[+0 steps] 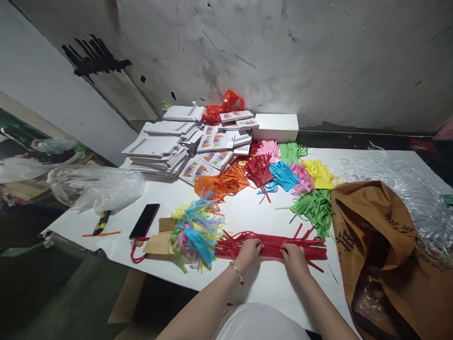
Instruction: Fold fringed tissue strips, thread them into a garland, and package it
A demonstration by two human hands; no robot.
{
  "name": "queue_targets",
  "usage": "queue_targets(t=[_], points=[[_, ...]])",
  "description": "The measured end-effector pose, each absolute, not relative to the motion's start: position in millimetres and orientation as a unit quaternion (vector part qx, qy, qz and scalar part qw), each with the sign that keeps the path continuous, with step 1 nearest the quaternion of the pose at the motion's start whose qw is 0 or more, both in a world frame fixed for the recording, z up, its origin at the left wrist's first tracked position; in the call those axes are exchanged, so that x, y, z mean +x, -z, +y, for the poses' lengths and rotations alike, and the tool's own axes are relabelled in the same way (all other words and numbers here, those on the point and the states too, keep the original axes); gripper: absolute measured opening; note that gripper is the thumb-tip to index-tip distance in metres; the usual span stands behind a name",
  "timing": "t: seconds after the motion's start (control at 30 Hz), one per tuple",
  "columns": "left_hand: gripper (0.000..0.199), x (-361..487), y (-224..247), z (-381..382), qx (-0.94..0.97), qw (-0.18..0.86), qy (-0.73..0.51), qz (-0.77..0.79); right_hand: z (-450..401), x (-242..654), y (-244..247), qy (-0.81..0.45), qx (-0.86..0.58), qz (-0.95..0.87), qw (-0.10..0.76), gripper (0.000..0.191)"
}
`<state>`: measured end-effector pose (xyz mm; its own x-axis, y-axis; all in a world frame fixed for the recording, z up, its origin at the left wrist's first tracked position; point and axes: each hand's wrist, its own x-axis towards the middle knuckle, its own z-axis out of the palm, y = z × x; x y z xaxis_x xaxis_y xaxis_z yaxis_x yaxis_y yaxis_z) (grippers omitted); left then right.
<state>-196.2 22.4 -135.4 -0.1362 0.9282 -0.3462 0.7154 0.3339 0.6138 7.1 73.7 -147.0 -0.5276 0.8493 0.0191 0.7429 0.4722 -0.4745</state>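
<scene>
A long bundle of red fringed paper [272,250] lies flat along the table's front. My left hand [249,251] has its fingers curled on the middle of the bundle, thumb against the strips. A short way to the right, my right hand [293,256] is closed on the same red strips. Left of the bundle, touching its loose ends, is a heap of multicoloured fringed paper [198,236] in blue, yellow, pink and green. It partly covers a brown cardboard piece [159,245]. My fingertips are partly hidden among the strips.
Fringe bundles in orange [222,182], blue [284,175] and green [314,208] lie behind. Stacked white packets [155,146] and a white box [277,126] stand by the wall. A phone [144,221] and cutter [102,223] are left; a brown bag [375,208] is right.
</scene>
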Motion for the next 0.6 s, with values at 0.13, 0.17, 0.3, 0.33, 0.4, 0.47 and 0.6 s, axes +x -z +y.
queue_targets(t=[0.13,0.17,0.3,0.33,0.4,0.47,0.6], points=[[0.018,-201,132,33,0.539,0.366,-0.126,0.748,88,5,146,-0.188,-0.468,-0.856,0.117,0.012],[0.018,-201,131,34,0.536,0.369,-0.121,0.75,87,4,145,-0.178,-0.458,-0.862,0.121,0.016],[0.021,-201,129,36,0.529,0.375,-0.104,0.754,64,1,146,-0.163,-0.333,-0.916,0.15,0.046],[0.021,-200,128,36,0.528,0.376,-0.101,0.755,55,2,148,-0.165,-0.291,-0.929,0.157,0.044],[0.021,-200,126,36,0.525,0.376,-0.094,0.758,38,11,156,-0.166,-0.237,-0.941,0.173,0.035],[0.021,-200,125,36,0.521,0.377,-0.09,0.761,26,28,164,-0.155,-0.246,-0.937,0.194,0.027],[0.022,-199,124,35,0.519,0.377,-0.094,0.762,23,62,170,-0.1,-0.389,-0.881,0.249,0.025]])
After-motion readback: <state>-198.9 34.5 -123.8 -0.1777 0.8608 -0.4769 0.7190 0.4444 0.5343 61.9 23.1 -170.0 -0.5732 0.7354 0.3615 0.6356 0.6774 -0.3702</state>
